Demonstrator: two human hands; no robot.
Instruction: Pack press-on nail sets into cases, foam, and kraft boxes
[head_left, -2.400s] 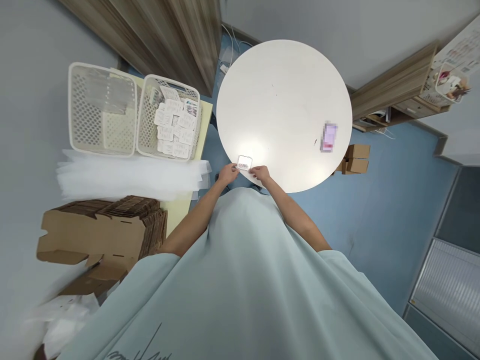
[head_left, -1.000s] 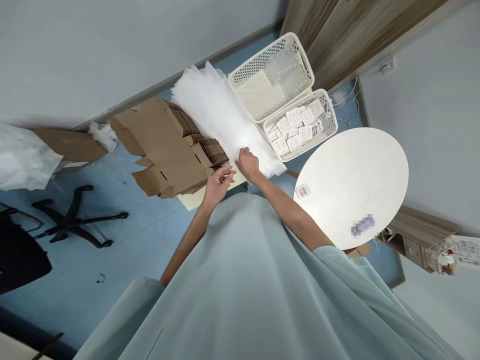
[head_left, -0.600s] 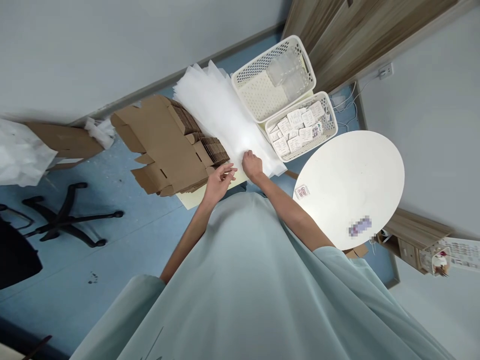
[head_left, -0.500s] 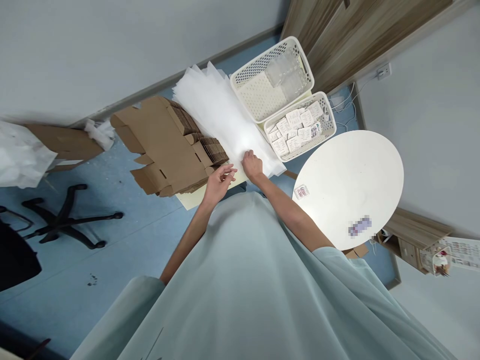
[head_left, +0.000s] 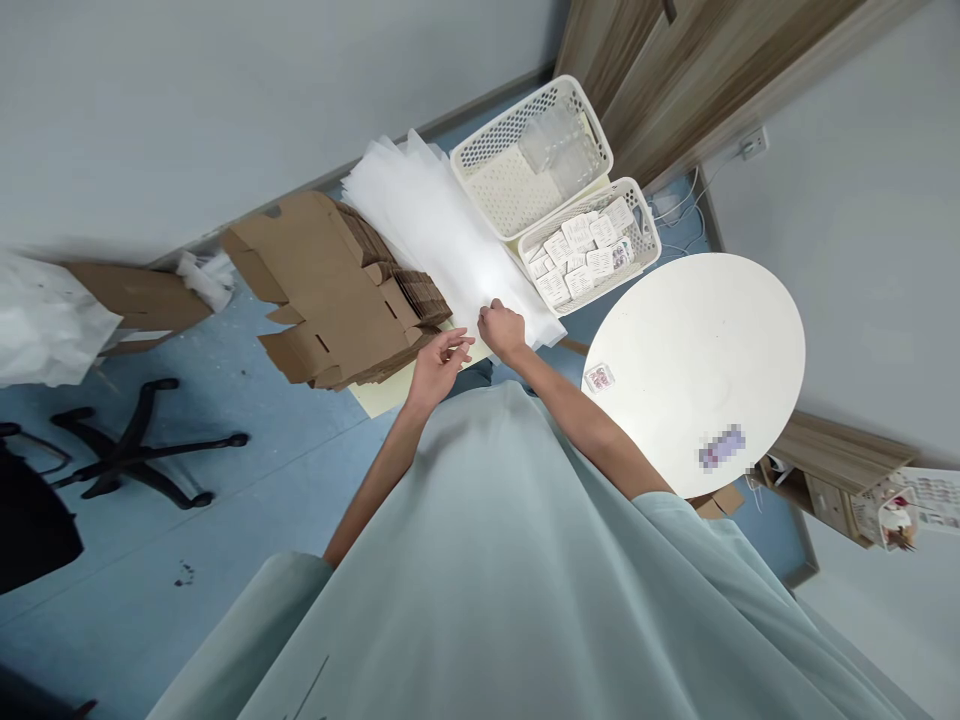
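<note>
My left hand point(head_left: 439, 368) hovers at the table's near edge, beside the stack of flattened brown cardboard boxes point(head_left: 341, 295). Its fingers are loosely bent and apart, with nothing visible between them. Just to the right, my right hand point(head_left: 501, 330) is closed over the near end of a pile of thin white translucent sheets or sleeves point(head_left: 439, 215). Its fingertips are turned away, so whatever they may pinch is hidden. The pile fans out toward the wall, between the boxes and two white baskets.
One white basket point(head_left: 480, 150) holds clear plastic packs; the nearer basket point(head_left: 600, 295) holds many small white cards or packets. A round white table point(head_left: 697, 340) at right bears a small card pack point(head_left: 599, 377). A black chair base point(head_left: 131, 450) stands on the floor at left.
The whole view has shifted slightly as my head turned. Both hands keep nearly the same pose and place; the boxes, sheets and baskets stay put.
</note>
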